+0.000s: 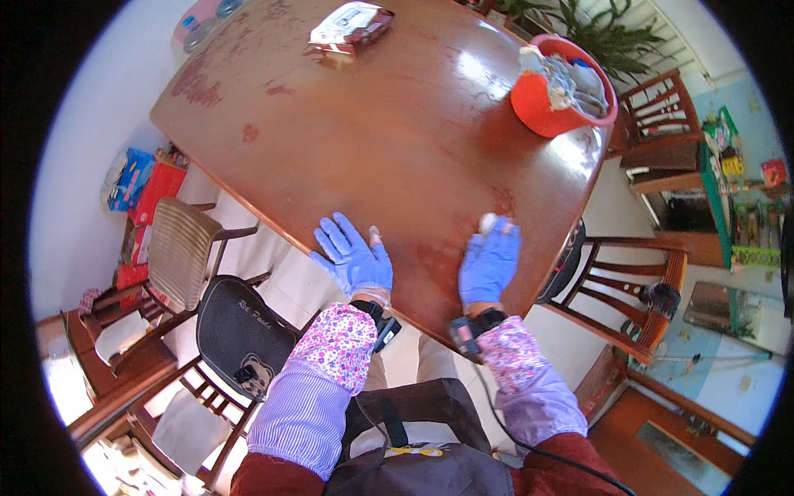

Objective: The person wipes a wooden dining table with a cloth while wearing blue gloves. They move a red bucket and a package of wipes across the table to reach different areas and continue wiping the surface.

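My left hand (356,257), in a blue glove, rests with spread fingers at the near left edge of the brown wooden table (372,136). It holds nothing. My right hand (490,260), in a matching glove, is over the table's near right part. A small white wad (487,222), perhaps a wipe or cloth, shows at its fingertips; most of it is hidden by the hand. Dark reddish smears lie on the wood just beyond the right fingers.
A red bucket (538,108) of grey and white cloths stands at the table's far right. A packet of wipes (351,28) lies at the far side. Wooden chairs (620,279) and a black chair back (245,338) flank the table. A dark cable (527,443) runs along my right arm.
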### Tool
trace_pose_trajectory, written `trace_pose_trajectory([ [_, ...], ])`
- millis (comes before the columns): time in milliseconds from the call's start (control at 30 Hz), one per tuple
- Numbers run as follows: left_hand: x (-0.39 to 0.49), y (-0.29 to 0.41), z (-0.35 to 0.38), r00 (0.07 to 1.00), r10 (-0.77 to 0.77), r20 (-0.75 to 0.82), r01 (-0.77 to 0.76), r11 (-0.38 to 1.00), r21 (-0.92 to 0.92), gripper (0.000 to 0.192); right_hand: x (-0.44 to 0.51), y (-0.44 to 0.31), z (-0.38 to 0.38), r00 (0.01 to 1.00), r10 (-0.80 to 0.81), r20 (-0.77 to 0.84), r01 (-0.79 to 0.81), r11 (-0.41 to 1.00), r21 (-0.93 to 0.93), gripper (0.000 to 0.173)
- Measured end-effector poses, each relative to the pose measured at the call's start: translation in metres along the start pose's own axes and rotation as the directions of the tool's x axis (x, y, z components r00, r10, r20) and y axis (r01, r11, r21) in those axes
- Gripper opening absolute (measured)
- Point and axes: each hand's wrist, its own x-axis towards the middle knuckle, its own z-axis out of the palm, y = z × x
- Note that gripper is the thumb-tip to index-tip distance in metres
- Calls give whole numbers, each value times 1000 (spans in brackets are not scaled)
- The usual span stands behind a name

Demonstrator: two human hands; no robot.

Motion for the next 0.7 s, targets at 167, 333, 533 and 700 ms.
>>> trace_pose_trajectory([
  [167, 0, -22, -5, 998, 54, 22, -44, 944, -326, 62, -55, -102, 6, 976, -180, 119, 148, 960, 237, 64],
  [333, -13, -83, -37, 994, -64, 84, 104, 468, -878, 53, -55, -114, -13, 916, -178, 359, -74, 805, 588, 64],
  [533, -49, -17, -45, 999, 29, -32, -42, 518, -854, 57, -34, -84, -43, 750, -183, 635, -650, -29, 760, 56],
  [700, -70, 49, -23, 952, 293, 87, -264, 932, -249, 62, 21, -42, -26, 946, 0, 324, -294, 419, 859, 51],
])
